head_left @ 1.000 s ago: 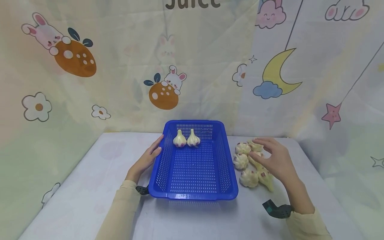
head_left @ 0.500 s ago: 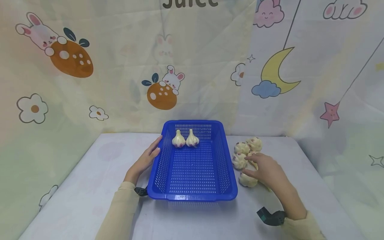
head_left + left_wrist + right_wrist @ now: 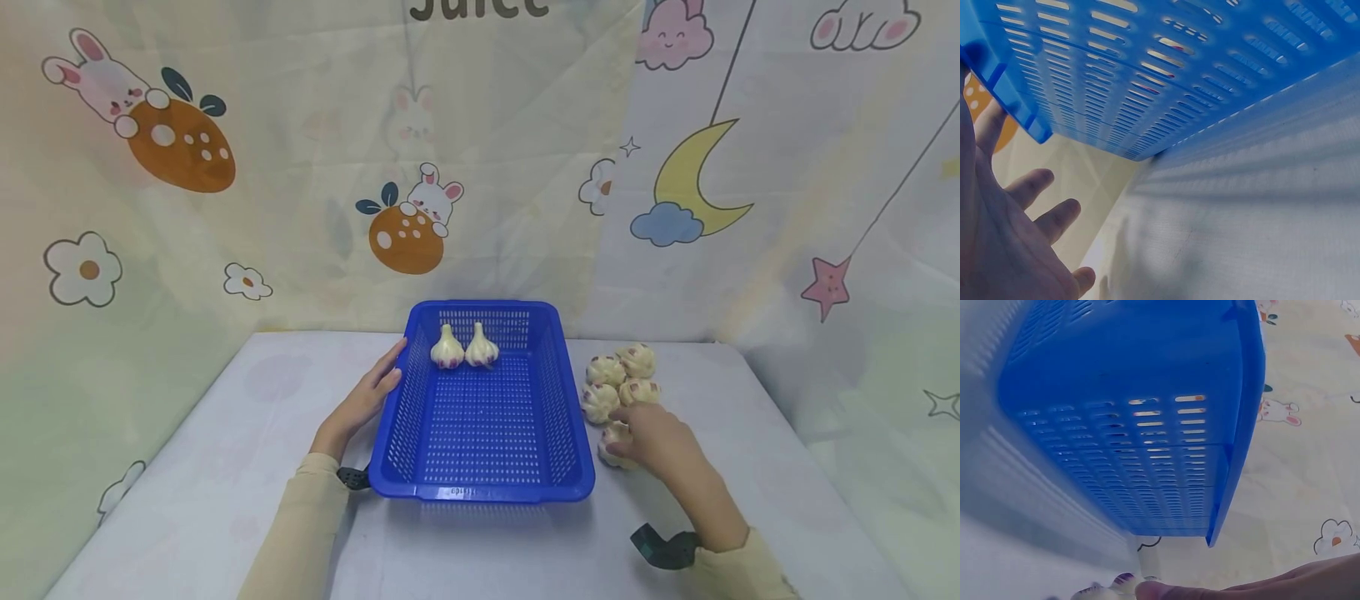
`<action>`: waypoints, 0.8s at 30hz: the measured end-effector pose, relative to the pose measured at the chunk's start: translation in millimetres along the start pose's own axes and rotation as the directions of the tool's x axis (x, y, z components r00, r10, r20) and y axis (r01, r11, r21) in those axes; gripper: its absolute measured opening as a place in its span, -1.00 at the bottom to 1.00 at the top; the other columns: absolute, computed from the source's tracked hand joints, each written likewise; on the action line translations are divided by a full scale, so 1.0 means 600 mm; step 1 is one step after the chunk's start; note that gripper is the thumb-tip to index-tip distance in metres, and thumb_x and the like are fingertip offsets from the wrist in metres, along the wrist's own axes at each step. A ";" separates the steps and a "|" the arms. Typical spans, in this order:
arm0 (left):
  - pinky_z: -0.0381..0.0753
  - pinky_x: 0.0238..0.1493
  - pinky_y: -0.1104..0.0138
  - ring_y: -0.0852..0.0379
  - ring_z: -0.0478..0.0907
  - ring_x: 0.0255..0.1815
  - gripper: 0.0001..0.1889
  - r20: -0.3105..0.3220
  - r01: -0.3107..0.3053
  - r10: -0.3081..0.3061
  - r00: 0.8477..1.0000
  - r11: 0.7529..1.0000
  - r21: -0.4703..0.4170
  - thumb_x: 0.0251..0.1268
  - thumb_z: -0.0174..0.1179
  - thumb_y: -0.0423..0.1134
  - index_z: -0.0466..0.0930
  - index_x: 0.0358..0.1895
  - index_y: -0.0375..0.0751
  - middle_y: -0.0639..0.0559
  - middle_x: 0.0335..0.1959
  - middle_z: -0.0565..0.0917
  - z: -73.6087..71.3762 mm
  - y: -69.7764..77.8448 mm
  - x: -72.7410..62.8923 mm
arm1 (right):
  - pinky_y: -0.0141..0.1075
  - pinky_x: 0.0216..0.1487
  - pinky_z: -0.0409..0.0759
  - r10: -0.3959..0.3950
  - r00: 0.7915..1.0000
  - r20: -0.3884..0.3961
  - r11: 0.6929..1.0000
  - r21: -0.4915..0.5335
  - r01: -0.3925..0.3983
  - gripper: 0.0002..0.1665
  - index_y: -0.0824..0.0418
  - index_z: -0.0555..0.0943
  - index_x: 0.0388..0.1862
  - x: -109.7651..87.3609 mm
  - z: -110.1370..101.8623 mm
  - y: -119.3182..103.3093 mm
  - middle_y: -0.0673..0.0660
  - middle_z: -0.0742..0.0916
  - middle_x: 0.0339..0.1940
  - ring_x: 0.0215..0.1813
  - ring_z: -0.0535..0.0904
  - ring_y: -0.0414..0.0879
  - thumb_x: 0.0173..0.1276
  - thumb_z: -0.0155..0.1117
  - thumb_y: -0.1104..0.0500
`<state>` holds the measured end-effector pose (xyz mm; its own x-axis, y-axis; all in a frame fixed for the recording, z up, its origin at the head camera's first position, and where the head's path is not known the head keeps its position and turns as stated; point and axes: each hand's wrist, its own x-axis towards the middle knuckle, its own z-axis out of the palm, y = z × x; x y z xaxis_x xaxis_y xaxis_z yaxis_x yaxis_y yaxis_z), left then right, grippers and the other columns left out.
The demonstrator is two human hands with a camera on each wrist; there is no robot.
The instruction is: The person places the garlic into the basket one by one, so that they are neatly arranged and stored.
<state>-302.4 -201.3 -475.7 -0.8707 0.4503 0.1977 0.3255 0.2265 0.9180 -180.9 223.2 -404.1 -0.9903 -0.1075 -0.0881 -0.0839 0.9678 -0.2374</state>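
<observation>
My left hand [image 3: 362, 407] rests with extended fingers against the left rim of a blue perforated plastic basket [image 3: 480, 492]; in the left wrist view its fingers [image 3: 1057, 219] spread beside the basket wall. Two white garlic bulbs [image 3: 447, 350] stand side by side at the basket's far left. Right of the basket, my right hand [image 3: 663, 437] curls its thumb and fingers about the nearest garlic bulb [image 3: 605, 454], covering much of it and the bulb behind. In the right wrist view the thumb tip [image 3: 1150, 589] lies against a purple-tinged bulb [image 3: 1107, 592].
Several more garlic bulbs [image 3: 604, 370] sit in a cluster just beyond the right hand, close to the basket's right side. A white cloth covers the table [image 3: 450, 558]. Behind it hangs a printed curtain [image 3: 525, 225] with rabbits, flowers and a moon.
The right hand has come down and toward the front-left of the garlic cluster, its fingers drawing closer together. The left hand has stayed at the basket's rim.
</observation>
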 end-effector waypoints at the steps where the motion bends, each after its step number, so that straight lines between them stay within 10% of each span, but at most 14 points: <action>1: -0.12 0.47 -0.16 -0.21 -0.17 0.56 -0.43 0.000 0.001 -0.001 1.000 1.000 0.000 0.54 -0.23 -0.13 -0.12 0.53 0.15 -0.11 0.57 -0.11 0.000 0.000 0.000 | 0.13 -0.19 0.60 0.001 1.000 -0.003 1.000 -0.003 -0.001 -0.43 0.31 0.62 0.03 0.000 0.001 0.000 0.31 0.71 -0.06 -0.04 0.62 0.29 0.07 0.47 0.05; 24: -0.14 0.47 -0.16 -0.18 -0.18 0.56 -0.44 0.001 0.019 -0.019 1.000 1.000 -0.009 0.55 -0.24 -0.10 -0.14 0.52 0.23 -0.05 0.57 -0.12 0.002 -0.002 0.000 | -0.26 -0.54 0.38 0.047 0.997 -0.054 0.999 0.015 -0.047 -0.60 0.25 0.48 -0.35 0.001 0.019 0.006 0.05 0.55 -0.54 -0.50 0.41 -0.09 0.12 0.43 0.00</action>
<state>-302.5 -200.5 -477.1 -0.8764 0.4469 0.1797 0.3056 0.2275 0.9246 -180.4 224.0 -415.9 -0.9977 -0.0490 -0.0468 -0.0359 0.9682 -0.2478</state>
